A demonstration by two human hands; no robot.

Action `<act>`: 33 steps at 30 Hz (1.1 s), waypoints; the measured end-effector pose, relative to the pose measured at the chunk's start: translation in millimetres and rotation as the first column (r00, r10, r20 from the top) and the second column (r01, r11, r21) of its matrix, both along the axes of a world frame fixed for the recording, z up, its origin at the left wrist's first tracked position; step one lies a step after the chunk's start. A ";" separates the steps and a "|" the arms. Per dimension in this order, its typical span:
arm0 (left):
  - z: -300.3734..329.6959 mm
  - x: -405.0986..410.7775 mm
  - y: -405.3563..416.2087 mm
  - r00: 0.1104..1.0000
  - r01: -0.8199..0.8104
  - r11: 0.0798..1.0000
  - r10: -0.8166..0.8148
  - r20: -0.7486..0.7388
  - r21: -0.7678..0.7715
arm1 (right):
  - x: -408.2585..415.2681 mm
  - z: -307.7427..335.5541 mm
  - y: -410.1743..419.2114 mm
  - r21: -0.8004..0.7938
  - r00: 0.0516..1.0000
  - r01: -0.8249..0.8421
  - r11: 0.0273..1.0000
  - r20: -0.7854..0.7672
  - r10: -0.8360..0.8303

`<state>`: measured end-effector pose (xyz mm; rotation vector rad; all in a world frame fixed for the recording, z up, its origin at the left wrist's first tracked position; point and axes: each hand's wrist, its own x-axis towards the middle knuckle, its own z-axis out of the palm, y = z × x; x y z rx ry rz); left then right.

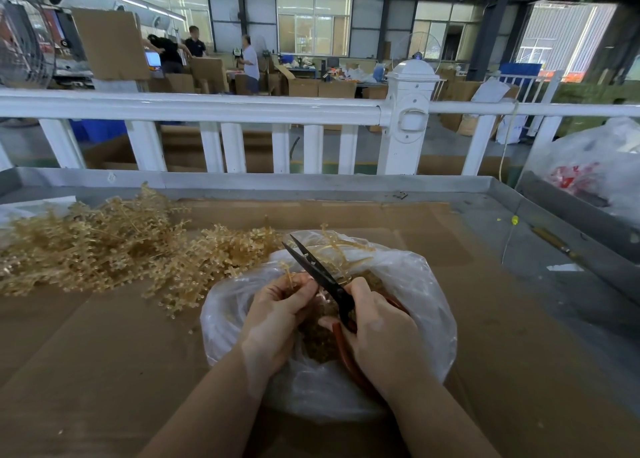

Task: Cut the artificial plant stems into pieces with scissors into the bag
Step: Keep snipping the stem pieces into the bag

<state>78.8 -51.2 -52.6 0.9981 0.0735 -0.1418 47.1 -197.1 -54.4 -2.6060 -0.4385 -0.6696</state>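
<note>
Cardboard covers your table (485, 302), bare to your right. Your right hand (377, 329) grips red-handled scissors (329, 284), blades parted; your left hand (277, 308) pinches a golden stem (289, 277) over the clear plastic bag (426, 305) of cut pieces. Uncut stems (104, 246) pile at far left, near the raised metal rim (277, 182). Beyond stands a white fence (207, 108).

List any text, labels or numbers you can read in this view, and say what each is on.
No text can be read.
Red print on the clear plastic bag at the right edge: too blurred to read.
Lit screen beside the cardboard boxes in the far background: too small to read.
Black scissors with red handles: no marking visible.
</note>
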 end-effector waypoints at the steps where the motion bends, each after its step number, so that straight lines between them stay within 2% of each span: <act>1: -0.4 0.2 -0.1 1.000 -0.003 1.000 0.003 0.005 -0.004 | 0.2 -0.3 0.0 -0.005 1.000 -0.002 1.000 -0.003 0.002; 16: -3.9 1.6 -1.4 0.995 -0.096 0.995 0.096 -0.014 -0.018 | -0.7 0.1 0.4 0.049 1.000 0.016 0.999 0.015 -0.016; 22: -0.8 1.5 4.2 0.998 -0.057 0.990 0.056 -0.011 -0.130 | 1.1 -2.4 0.9 0.046 1.000 -0.011 0.999 0.006 0.011; 26: -0.9 3.3 5.5 0.995 -0.096 0.970 0.093 -0.023 -0.223 | 2.4 -4.7 1.6 0.036 1.000 -0.019 0.999 0.017 0.019; 33: -1.5 2.3 6.1 0.996 -0.083 0.969 0.085 -0.001 -0.234 | 1.6 -7.1 0.4 0.059 0.999 -0.024 0.998 0.035 0.022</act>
